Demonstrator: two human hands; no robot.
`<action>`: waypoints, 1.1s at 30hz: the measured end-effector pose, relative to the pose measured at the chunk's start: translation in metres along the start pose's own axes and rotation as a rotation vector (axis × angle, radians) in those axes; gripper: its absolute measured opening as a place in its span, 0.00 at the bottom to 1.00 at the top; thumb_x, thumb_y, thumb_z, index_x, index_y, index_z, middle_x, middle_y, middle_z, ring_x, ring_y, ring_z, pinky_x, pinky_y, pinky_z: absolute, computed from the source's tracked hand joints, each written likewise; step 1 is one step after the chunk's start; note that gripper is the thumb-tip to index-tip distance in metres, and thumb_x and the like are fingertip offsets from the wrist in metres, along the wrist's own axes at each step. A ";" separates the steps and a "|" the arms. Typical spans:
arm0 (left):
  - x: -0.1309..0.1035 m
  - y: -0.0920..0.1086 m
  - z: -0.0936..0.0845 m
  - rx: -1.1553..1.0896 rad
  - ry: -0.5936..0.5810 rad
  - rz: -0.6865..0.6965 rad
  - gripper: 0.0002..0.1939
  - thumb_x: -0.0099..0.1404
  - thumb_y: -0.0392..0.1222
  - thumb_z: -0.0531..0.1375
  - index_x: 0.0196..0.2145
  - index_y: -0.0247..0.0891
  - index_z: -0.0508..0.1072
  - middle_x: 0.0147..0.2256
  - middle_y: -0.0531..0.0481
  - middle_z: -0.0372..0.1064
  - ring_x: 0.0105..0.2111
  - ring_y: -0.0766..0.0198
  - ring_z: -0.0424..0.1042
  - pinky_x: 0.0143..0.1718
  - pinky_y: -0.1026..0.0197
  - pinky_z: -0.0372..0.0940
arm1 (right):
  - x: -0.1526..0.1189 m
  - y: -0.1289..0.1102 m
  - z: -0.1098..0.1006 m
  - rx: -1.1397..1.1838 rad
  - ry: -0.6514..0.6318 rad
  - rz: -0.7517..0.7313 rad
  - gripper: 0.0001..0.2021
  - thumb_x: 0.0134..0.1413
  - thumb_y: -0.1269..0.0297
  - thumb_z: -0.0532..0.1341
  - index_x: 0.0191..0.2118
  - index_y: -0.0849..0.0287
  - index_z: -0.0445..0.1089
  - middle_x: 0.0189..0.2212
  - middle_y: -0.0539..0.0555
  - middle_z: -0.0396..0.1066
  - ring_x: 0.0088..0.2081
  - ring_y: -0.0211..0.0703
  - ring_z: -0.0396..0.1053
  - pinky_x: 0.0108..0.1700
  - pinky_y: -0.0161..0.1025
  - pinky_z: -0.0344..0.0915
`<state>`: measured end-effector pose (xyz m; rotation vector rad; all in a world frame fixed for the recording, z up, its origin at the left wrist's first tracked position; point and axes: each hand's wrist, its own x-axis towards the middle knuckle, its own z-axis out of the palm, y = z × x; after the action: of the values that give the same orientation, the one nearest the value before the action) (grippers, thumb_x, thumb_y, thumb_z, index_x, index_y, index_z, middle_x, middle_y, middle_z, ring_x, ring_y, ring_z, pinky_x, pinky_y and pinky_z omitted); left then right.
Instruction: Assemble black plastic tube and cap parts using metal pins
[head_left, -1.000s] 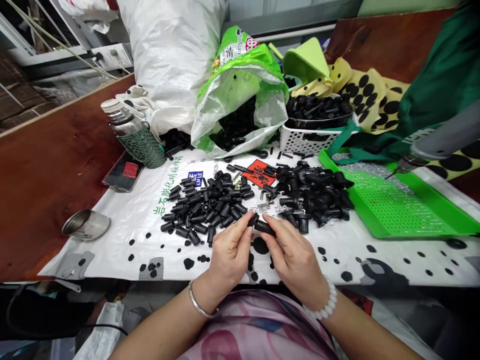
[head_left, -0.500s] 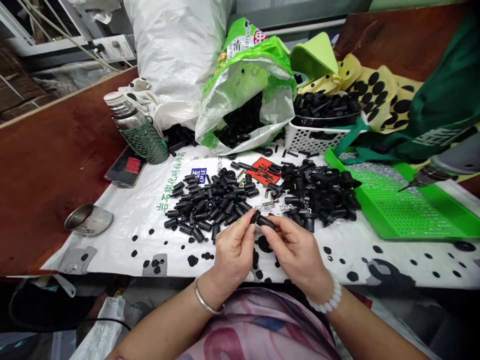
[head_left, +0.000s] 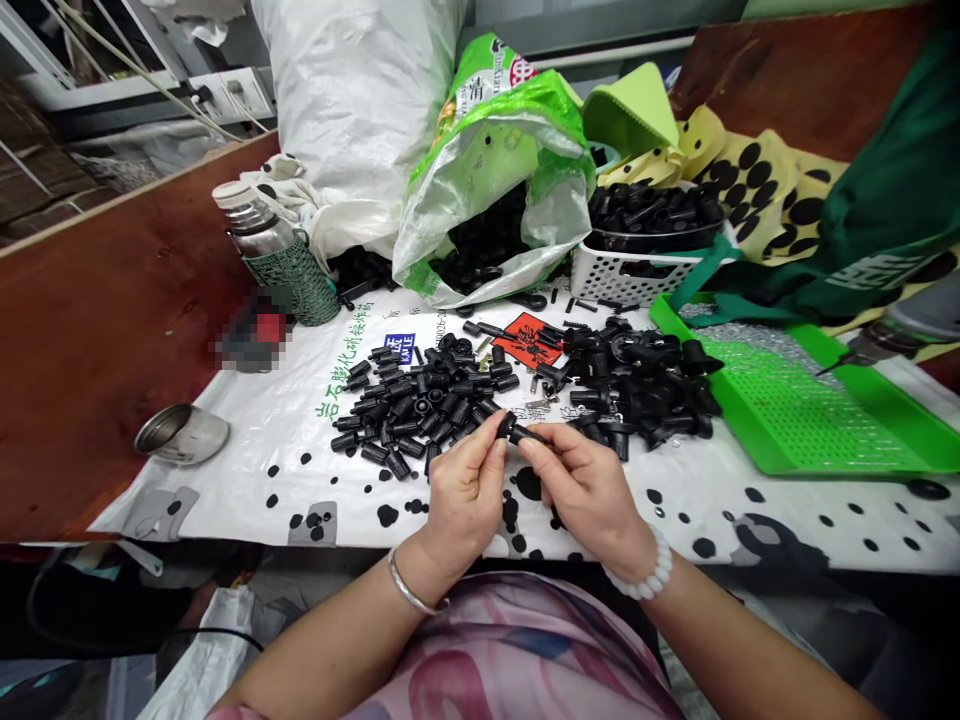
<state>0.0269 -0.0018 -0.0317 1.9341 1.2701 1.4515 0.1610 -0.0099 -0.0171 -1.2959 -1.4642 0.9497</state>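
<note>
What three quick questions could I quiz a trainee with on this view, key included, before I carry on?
1. Multiple choice: what colour is the tray at right? A red, B green, C blue.
2. True or false: the metal cup is inside the white basket.
3. Open: what do the left hand and right hand hold?

Key: 1 B. 2 False; the metal cup is on the white sheet, at left. 3 Small black parts.

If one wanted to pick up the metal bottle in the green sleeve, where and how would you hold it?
I'd grip the bottle by its green sleeve, coming from the near side. The rounded body suits a wrapping grasp, the sleeve's rough texture should resist slipping, and white cloth crowds it from behind.
</note>
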 end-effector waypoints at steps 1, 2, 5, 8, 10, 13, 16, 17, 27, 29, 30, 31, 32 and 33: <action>0.000 0.000 0.000 0.005 -0.006 -0.004 0.15 0.65 0.35 0.54 0.49 0.35 0.71 0.37 0.45 0.76 0.35 0.63 0.76 0.40 0.64 0.71 | 0.000 -0.001 0.000 0.088 -0.024 0.079 0.12 0.56 0.56 0.56 0.35 0.60 0.69 0.16 0.45 0.63 0.14 0.32 0.57 0.15 0.31 0.56; 0.000 0.000 0.000 0.008 -0.011 -0.008 0.15 0.65 0.35 0.54 0.49 0.35 0.71 0.37 0.45 0.76 0.36 0.63 0.76 0.41 0.64 0.71 | 0.000 -0.003 0.001 0.174 -0.041 0.146 0.12 0.54 0.55 0.58 0.34 0.60 0.68 0.15 0.44 0.61 0.13 0.30 0.55 0.14 0.30 0.54; -0.001 -0.001 0.000 0.007 -0.021 0.004 0.16 0.65 0.35 0.54 0.50 0.36 0.71 0.41 0.44 0.76 0.39 0.62 0.75 0.42 0.63 0.70 | 0.000 -0.005 0.003 0.398 -0.062 0.290 0.14 0.50 0.53 0.61 0.32 0.60 0.66 0.17 0.42 0.59 0.13 0.27 0.53 0.14 0.29 0.54; -0.002 -0.002 0.000 -0.017 -0.024 -0.009 0.15 0.66 0.35 0.54 0.49 0.37 0.71 0.43 0.45 0.75 0.41 0.62 0.75 0.44 0.63 0.70 | 0.001 -0.008 0.003 0.486 -0.096 0.327 0.15 0.49 0.52 0.61 0.32 0.60 0.64 0.20 0.43 0.60 0.13 0.26 0.54 0.15 0.30 0.57; -0.003 -0.003 -0.001 -0.049 -0.020 -0.043 0.15 0.66 0.36 0.53 0.50 0.37 0.71 0.43 0.46 0.75 0.42 0.62 0.74 0.45 0.64 0.69 | 0.002 -0.011 0.001 0.490 -0.165 0.346 0.14 0.50 0.53 0.61 0.31 0.60 0.64 0.20 0.43 0.61 0.13 0.26 0.54 0.15 0.29 0.58; -0.003 -0.004 -0.001 -0.078 -0.006 -0.071 0.15 0.66 0.36 0.53 0.50 0.37 0.71 0.44 0.46 0.74 0.43 0.62 0.74 0.46 0.63 0.69 | 0.004 -0.015 -0.004 0.425 -0.281 0.357 0.14 0.52 0.54 0.59 0.27 0.60 0.63 0.18 0.43 0.61 0.13 0.26 0.52 0.14 0.29 0.58; -0.002 -0.003 -0.001 -0.066 -0.005 -0.069 0.15 0.66 0.37 0.54 0.49 0.37 0.71 0.42 0.46 0.75 0.42 0.62 0.75 0.45 0.62 0.70 | 0.005 -0.015 -0.006 0.301 -0.266 0.298 0.11 0.55 0.57 0.56 0.30 0.60 0.64 0.17 0.43 0.60 0.13 0.28 0.52 0.14 0.30 0.57; -0.002 -0.003 0.000 -0.065 0.002 -0.073 0.15 0.65 0.37 0.55 0.49 0.37 0.72 0.42 0.46 0.75 0.41 0.62 0.75 0.44 0.62 0.70 | 0.006 -0.014 -0.006 0.194 -0.220 0.210 0.10 0.56 0.58 0.55 0.33 0.60 0.65 0.18 0.44 0.61 0.14 0.30 0.55 0.16 0.31 0.59; -0.004 -0.010 0.007 -0.239 0.072 -0.215 0.16 0.64 0.40 0.57 0.49 0.35 0.71 0.41 0.46 0.76 0.31 0.64 0.77 0.36 0.63 0.74 | 0.014 0.001 0.001 -0.394 0.005 -0.253 0.12 0.56 0.62 0.53 0.38 0.64 0.70 0.29 0.61 0.70 0.32 0.49 0.68 0.37 0.44 0.63; -0.003 -0.010 0.007 -0.206 0.080 -0.191 0.15 0.64 0.40 0.57 0.49 0.36 0.72 0.42 0.47 0.76 0.35 0.63 0.77 0.38 0.63 0.73 | 0.016 0.000 0.000 -0.332 -0.018 -0.220 0.11 0.55 0.62 0.54 0.37 0.63 0.69 0.30 0.60 0.71 0.33 0.48 0.68 0.37 0.42 0.63; -0.003 -0.010 0.006 -0.184 0.080 -0.177 0.15 0.64 0.40 0.57 0.48 0.36 0.72 0.42 0.47 0.75 0.37 0.62 0.76 0.40 0.62 0.73 | 0.016 -0.001 -0.001 -0.287 -0.035 -0.196 0.10 0.55 0.62 0.54 0.36 0.62 0.69 0.30 0.59 0.71 0.32 0.46 0.68 0.37 0.41 0.63; -0.003 -0.010 0.005 -0.163 0.079 -0.164 0.15 0.64 0.39 0.57 0.48 0.36 0.72 0.42 0.47 0.75 0.38 0.62 0.76 0.41 0.62 0.72 | 0.016 -0.002 -0.001 -0.236 -0.052 -0.167 0.09 0.56 0.63 0.54 0.36 0.62 0.68 0.30 0.57 0.71 0.31 0.44 0.68 0.36 0.40 0.63; -0.002 -0.010 0.005 -0.142 0.078 -0.152 0.15 0.65 0.39 0.56 0.48 0.36 0.72 0.43 0.47 0.75 0.38 0.62 0.76 0.41 0.63 0.72 | 0.016 -0.004 0.000 -0.179 -0.069 -0.133 0.09 0.56 0.63 0.53 0.35 0.61 0.68 0.29 0.55 0.71 0.30 0.42 0.67 0.34 0.38 0.63; -0.002 -0.010 0.004 -0.123 0.077 -0.142 0.15 0.65 0.39 0.56 0.49 0.36 0.72 0.43 0.47 0.75 0.39 0.62 0.76 0.41 0.63 0.72 | 0.015 -0.005 0.001 -0.118 -0.083 -0.095 0.09 0.57 0.62 0.53 0.34 0.60 0.67 0.27 0.53 0.70 0.28 0.40 0.66 0.32 0.36 0.63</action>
<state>0.0262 0.0025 -0.0413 1.6890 1.2917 1.5074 0.1581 0.0044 -0.0101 -1.2724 -1.6523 0.8748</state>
